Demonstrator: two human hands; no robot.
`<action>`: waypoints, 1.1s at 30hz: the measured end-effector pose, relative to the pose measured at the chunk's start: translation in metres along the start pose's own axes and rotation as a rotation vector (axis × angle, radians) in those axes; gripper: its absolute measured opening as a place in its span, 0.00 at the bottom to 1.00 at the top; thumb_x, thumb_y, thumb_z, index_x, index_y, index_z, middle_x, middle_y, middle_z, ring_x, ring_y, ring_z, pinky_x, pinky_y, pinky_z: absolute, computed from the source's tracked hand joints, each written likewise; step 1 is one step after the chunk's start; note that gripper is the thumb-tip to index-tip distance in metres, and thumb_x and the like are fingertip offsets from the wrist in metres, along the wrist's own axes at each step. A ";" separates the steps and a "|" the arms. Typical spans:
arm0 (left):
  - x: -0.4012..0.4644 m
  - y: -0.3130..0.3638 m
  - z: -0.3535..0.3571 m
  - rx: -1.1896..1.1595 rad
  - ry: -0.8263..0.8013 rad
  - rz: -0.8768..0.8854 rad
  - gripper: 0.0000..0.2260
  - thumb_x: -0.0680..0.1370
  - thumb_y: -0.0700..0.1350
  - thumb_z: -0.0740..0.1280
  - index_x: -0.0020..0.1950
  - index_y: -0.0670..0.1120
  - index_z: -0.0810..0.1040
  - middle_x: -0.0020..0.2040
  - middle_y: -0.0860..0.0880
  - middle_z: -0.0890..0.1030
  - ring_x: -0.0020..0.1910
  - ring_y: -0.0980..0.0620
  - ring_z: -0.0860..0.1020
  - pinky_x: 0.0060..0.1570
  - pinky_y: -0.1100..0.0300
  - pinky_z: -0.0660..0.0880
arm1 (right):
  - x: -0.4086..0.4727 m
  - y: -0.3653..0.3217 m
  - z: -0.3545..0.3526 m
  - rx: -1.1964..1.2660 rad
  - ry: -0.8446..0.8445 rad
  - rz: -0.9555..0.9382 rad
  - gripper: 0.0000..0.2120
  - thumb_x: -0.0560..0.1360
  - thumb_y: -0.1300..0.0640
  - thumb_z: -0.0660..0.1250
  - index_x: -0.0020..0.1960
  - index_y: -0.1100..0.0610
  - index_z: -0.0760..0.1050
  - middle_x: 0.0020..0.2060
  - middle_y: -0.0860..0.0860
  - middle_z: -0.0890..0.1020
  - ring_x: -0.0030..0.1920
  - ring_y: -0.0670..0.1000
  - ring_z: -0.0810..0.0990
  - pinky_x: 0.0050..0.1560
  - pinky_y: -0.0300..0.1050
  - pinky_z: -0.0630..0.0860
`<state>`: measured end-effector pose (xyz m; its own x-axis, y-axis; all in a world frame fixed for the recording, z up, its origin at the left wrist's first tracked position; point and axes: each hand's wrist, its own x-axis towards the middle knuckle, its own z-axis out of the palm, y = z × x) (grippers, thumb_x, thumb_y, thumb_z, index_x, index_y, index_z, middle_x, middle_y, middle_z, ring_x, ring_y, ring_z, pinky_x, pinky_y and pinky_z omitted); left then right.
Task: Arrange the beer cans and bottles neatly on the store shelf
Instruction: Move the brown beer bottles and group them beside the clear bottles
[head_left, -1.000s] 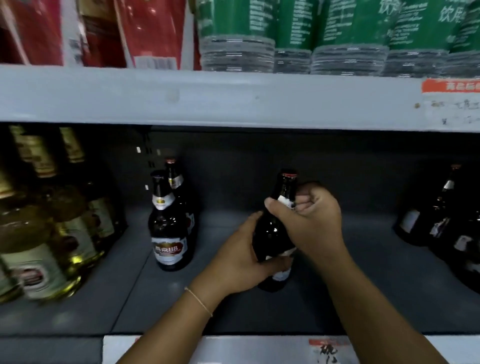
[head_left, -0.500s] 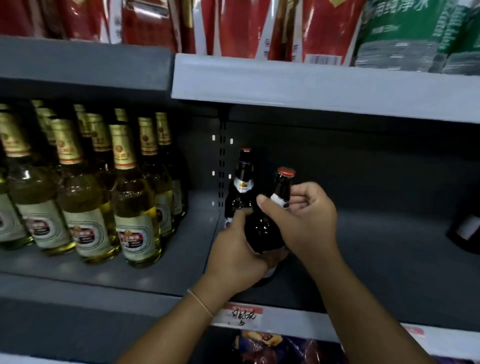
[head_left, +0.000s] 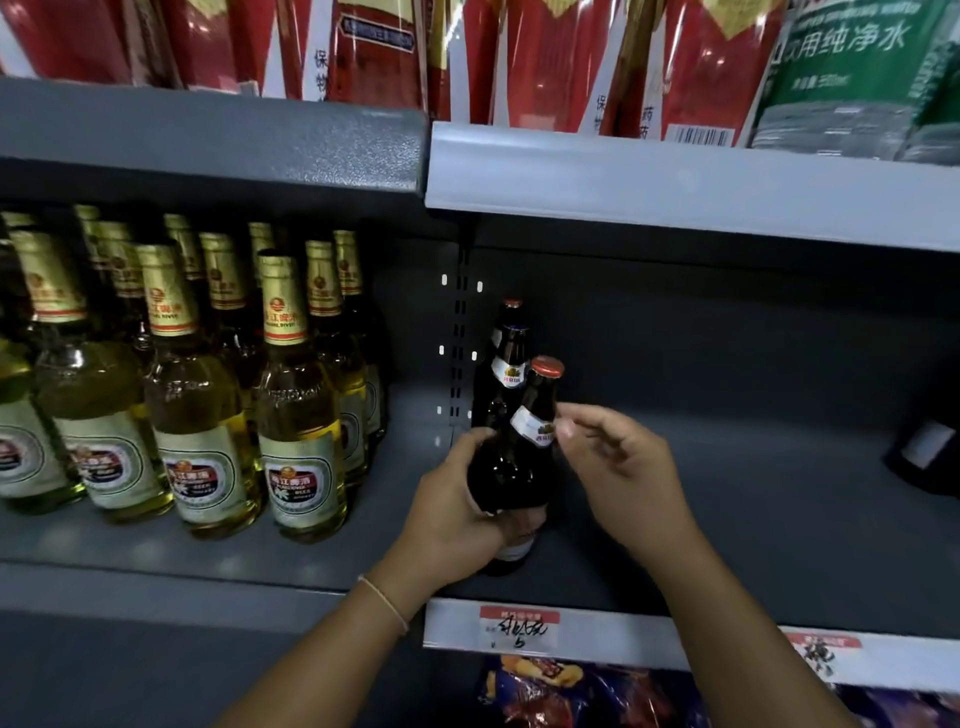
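Red plastic-wrapped packages (head_left: 374, 52) with white printed strips and a barcode stood in a row along the upper shelf. To their right sat green-labelled shrink-wrapped packs of purified water (head_left: 852, 67), the bottle bases showing through the film. A white price strip (head_left: 675, 644) ran along the front edge below, carrying a red-topped handwritten price tag (head_left: 519, 626) and a second tag (head_left: 823, 652) further right, its writing too blurred to read. Beneath the strip lay a blue and orange packet (head_left: 550, 691), possibly snacks. A slotted metal upright (head_left: 459, 332) with small pale clips divided the dark back panel.
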<state>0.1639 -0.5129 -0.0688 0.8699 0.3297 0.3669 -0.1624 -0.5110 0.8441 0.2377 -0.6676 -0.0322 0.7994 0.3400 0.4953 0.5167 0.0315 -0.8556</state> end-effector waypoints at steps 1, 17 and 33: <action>0.001 -0.002 0.000 -0.004 -0.007 0.004 0.30 0.62 0.48 0.81 0.55 0.63 0.69 0.50 0.62 0.81 0.50 0.69 0.77 0.48 0.77 0.70 | -0.002 0.006 -0.001 -0.002 -0.001 0.017 0.08 0.77 0.62 0.68 0.55 0.56 0.82 0.46 0.48 0.87 0.48 0.45 0.85 0.50 0.37 0.79; 0.008 -0.026 -0.016 -0.157 -0.138 0.010 0.33 0.64 0.47 0.80 0.64 0.59 0.70 0.57 0.63 0.79 0.59 0.65 0.76 0.57 0.71 0.71 | -0.023 0.070 -0.006 0.113 -0.283 0.209 0.25 0.69 0.65 0.76 0.65 0.55 0.76 0.58 0.55 0.83 0.61 0.57 0.80 0.61 0.52 0.79; -0.002 -0.067 -0.013 -0.186 -0.159 -0.084 0.20 0.72 0.36 0.71 0.62 0.48 0.73 0.52 0.59 0.81 0.52 0.66 0.79 0.51 0.73 0.73 | -0.036 0.085 0.006 -0.071 -0.253 0.285 0.32 0.65 0.61 0.81 0.67 0.51 0.74 0.56 0.43 0.84 0.56 0.43 0.81 0.53 0.40 0.78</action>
<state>0.1672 -0.4693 -0.1207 0.9440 0.2283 0.2384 -0.1560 -0.3278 0.9318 0.2509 -0.6718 -0.1232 0.8179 0.5469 0.1786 0.3113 -0.1596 -0.9368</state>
